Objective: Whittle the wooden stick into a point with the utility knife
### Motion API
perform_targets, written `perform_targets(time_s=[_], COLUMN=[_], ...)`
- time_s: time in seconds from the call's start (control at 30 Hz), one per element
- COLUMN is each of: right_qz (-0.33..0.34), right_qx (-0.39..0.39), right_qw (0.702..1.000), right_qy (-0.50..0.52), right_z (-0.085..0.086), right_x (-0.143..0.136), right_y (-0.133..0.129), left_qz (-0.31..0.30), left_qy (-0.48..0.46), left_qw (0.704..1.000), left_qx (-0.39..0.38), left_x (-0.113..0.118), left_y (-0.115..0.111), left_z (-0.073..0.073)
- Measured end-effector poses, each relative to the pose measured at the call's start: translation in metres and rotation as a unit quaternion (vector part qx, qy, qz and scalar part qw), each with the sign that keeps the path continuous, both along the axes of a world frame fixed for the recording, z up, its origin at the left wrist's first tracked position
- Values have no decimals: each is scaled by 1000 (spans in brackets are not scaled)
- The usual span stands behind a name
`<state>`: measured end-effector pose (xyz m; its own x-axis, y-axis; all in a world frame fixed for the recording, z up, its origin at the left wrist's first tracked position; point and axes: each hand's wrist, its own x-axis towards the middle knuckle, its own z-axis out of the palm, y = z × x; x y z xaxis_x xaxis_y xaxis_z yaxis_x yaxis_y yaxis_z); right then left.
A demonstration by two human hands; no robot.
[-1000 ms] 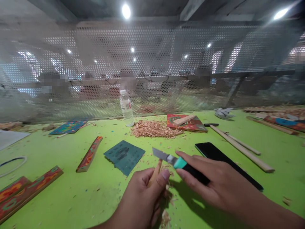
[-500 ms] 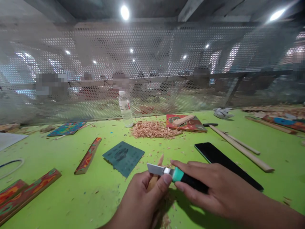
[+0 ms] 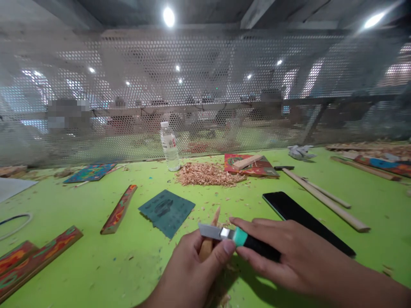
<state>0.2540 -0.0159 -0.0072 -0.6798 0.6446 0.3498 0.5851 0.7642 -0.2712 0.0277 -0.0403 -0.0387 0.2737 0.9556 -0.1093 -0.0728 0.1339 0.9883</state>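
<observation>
My left hand (image 3: 195,267) is closed around a small piece of wood (image 3: 206,248), whose narrow tip points away from me. My right hand (image 3: 289,250) grips the black and teal handle of a utility knife (image 3: 253,244). The knife's blade (image 3: 210,231) points left and lies across the wood, and my left thumb touches the metal collar by the handle. Wood shavings (image 3: 223,299) lie on the green table (image 3: 105,273) beneath my hands. A dark green sheet of sandpaper (image 3: 167,211) is to the left of the blade.
A black phone (image 3: 308,222) and a hammer (image 3: 327,201) lie at the right. Farther back are a water bottle (image 3: 170,149), a shavings pile (image 3: 208,174) and a painted board (image 3: 266,167). Painted strips (image 3: 118,209) lie at left. A perforated metal screen (image 3: 199,85) stands behind.
The knife blade has shifted slightly down toward me along the wood, so more of the tip shows beyond it. My left thumb has moved slightly right.
</observation>
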Motion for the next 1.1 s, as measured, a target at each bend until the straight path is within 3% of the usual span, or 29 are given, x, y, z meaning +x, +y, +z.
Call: perform_targets(time_s=[0.33, 0.53, 1.0, 1.1], right_qz=[-37, -3, -66, -47], right_qx=[21, -14, 77, 68], right_qw=[999, 1000, 995, 996], right_qy=[0, -12, 17, 15], right_z=[-4, 2, -1, 1], right_x=[-1, -1, 0, 0], right_y=[-5, -3, -4, -2], left_qz=[9, 3, -6, -5], left_qy=[-8, 44, 13, 14], left_qw=[999, 999, 1000, 1000], left_qx=[-44, -19, 3, 0], left_x=[6, 0, 5, 3], left_y=[0, -2, 1, 0], left_z=[-2, -4, 2, 0])
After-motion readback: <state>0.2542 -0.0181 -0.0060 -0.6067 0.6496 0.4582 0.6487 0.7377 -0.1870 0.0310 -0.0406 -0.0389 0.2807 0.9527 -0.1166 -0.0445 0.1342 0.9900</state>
